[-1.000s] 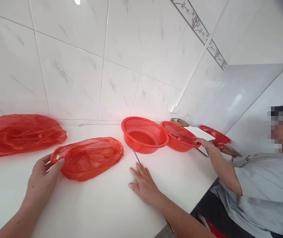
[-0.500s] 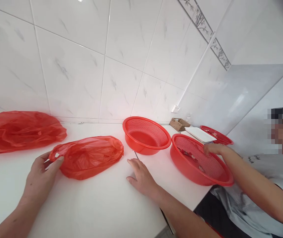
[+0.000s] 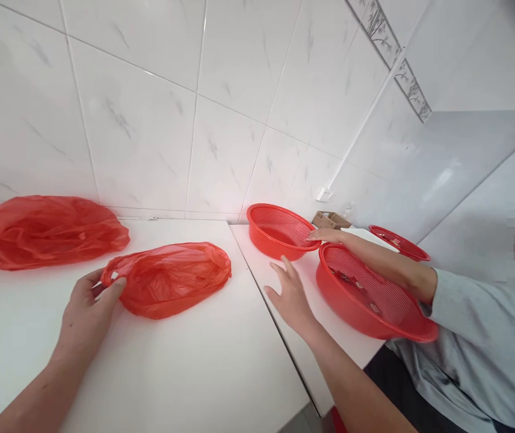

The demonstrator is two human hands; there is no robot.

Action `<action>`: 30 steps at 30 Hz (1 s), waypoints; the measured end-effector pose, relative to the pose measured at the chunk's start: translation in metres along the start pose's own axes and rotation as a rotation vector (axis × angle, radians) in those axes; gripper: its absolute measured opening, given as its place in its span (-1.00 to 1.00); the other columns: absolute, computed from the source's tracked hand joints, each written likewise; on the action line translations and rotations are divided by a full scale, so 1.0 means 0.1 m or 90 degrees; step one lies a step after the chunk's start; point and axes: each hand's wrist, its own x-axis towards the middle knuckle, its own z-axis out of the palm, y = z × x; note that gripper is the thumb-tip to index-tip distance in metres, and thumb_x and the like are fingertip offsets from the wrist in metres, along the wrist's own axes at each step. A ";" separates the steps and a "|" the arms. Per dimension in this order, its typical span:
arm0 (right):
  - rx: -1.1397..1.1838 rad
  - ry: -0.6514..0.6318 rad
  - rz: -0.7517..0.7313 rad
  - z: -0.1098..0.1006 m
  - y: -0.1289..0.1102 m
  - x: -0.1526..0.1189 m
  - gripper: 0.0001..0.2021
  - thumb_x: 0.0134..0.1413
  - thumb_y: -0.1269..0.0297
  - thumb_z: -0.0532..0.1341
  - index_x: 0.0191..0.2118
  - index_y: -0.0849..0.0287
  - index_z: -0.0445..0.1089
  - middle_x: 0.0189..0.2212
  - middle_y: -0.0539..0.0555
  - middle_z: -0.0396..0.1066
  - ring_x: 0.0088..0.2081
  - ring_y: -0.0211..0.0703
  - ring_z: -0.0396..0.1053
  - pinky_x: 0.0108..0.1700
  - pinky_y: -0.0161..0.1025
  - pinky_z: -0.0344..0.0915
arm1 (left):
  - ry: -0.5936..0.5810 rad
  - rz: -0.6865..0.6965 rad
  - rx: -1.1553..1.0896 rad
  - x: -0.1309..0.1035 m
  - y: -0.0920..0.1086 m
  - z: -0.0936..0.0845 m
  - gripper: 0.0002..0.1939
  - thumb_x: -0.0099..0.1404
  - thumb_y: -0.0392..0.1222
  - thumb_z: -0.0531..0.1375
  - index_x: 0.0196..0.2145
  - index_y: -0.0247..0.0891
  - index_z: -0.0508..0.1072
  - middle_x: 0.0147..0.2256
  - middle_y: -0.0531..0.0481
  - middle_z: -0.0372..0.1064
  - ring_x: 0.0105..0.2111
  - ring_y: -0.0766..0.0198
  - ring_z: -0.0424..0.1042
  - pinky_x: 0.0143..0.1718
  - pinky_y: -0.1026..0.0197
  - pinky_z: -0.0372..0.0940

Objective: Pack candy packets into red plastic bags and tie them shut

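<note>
My left hand (image 3: 97,307) pinches the near left edge of a thin red plastic bag (image 3: 171,279), which lies spread on the white table with its mouth opened upward. My right hand (image 3: 290,294) is held over the gap between two tables, fingers spread and holding nothing. Just beyond its fingertips stands a red plastic basket (image 3: 269,243) with mesh sides. A co-worker's hand (image 3: 327,234) rests on that basket's right rim. To the right of my right hand is a larger red mesh basket (image 3: 352,307) with small dark and pale pieces inside, too small to name.
Another red plastic bag (image 3: 50,231) lies at the far left by the tiled wall. A small cardboard box (image 3: 331,219) and another red basket (image 3: 399,240) stand at the back right. The co-worker (image 3: 474,343) sits on the right, arm reaching across the large basket.
The smaller basket has moved right and back, off the gap between the tables. The co-worker's hand went from the large basket to its rim. My right hand moved right, with fingers more spread.
</note>
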 end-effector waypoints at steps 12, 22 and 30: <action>-0.441 0.061 0.158 -1.30 1.66 -1.19 -0.54 0.05 0.07 0.00 -0.03 0.24 0.35 -0.11 0.35 0.42 -0.07 0.29 0.38 -0.14 0.20 0.29 | -0.024 -0.061 -0.083 -0.15 0.21 -0.05 -0.38 0.14 0.20 0.14 0.08 -0.11 0.24 -0.01 -0.11 0.33 -0.04 0.07 0.34 0.01 0.00 0.25; -0.167 -0.076 0.062 -0.87 0.38 -0.85 -0.58 0.10 0.10 0.02 0.00 0.11 0.40 -0.09 0.20 0.47 -0.11 0.11 0.44 -0.17 -0.03 0.36 | -0.052 -0.052 -0.062 -0.16 0.23 -0.05 -0.34 0.11 0.18 0.18 0.10 -0.10 0.17 -0.03 -0.11 0.34 -0.07 0.08 0.37 -0.09 0.03 0.32; -0.054 -0.302 0.006 -0.73 -0.33 -0.19 -0.52 0.17 0.17 0.04 0.20 0.10 0.20 -0.48 0.09 0.47 -0.48 -0.05 0.41 -0.44 -0.18 0.27 | -0.038 -0.063 -0.006 -0.12 0.19 -0.04 -0.37 0.12 0.20 0.15 0.10 -0.07 0.19 -0.07 -0.07 0.38 -0.16 0.08 0.41 -0.19 0.04 0.36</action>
